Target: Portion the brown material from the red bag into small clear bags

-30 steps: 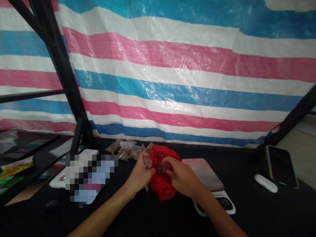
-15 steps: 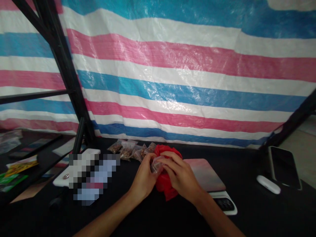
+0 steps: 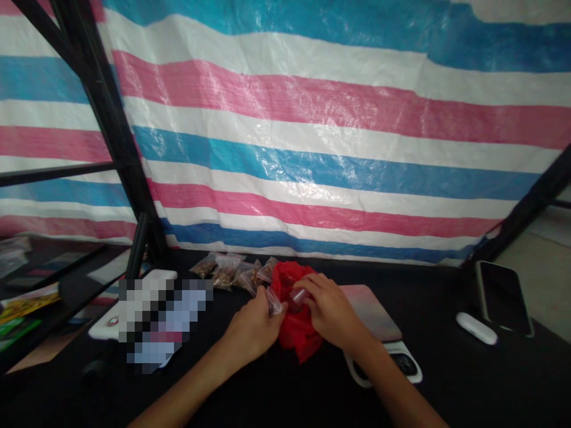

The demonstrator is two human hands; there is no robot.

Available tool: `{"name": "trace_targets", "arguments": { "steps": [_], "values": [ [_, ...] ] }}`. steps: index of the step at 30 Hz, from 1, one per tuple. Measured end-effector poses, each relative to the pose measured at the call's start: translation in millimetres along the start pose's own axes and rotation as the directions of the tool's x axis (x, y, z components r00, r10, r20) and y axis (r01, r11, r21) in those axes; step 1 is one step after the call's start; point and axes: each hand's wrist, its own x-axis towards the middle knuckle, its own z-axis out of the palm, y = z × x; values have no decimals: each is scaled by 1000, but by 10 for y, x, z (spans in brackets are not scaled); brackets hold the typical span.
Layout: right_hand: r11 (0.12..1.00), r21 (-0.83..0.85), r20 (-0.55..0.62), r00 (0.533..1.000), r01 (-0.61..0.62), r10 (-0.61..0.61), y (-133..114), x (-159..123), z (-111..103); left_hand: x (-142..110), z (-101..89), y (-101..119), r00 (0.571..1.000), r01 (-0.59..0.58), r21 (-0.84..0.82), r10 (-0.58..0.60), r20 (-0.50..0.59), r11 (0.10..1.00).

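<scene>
My left hand [image 3: 255, 321] is closed on a small clear plastic bag [image 3: 273, 303], pinched by thumb and fingers. Over a crumpled red plastic bag [image 3: 294, 333], my right hand [image 3: 332, 312] grips a small clear, shiny, cup-like thing [image 3: 300, 296]; its exact kind is hard to make out. The red bag stands on the black table with its mouth open, and its contents are hidden. Just behind my left hand, several clear zip bags [image 3: 225, 272] with brown bits inside lie in a row.
Right of the red bag lie a pinkish flat case [image 3: 372, 312] and a white-rimmed thing with a dark lens-like part [image 3: 408, 365]. Farther right are a white oval case [image 3: 476, 329] and a phone [image 3: 504, 297]. A black post [image 3: 111, 131] rises at left before the striped sheet [image 3: 312, 125].
My hands have moved apart. The clear bag stays in my left hand, while my right hand now holds the small clear cup-like thing over the red bag. The view has shifted slightly.
</scene>
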Motion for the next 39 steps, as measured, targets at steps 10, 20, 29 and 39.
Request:
{"name": "trace_targets", "arguments": {
  "steps": [10, 20, 29, 39],
  "values": [
    [998, 2, 117, 991, -58, 57, -1, -21, 25, 50, 8, 147, 981, 74, -490, 26, 194, 869],
    [993, -45, 116, 987, -106, 110, 41, -40, 2, 57, -78, 328, 982, 183, -549, -171, 73, 815],
    [993, 110, 28, 999, -41, 38, -48, -21, -24, 73, -71, 327, 984, 174, -615, -160, 79, 769],
    [990, 138, 119, 993, -7, -9, -88, -31, 68, 75, 9, 252, 991, 116, -650, -130, 27, 751]
  ]
}}
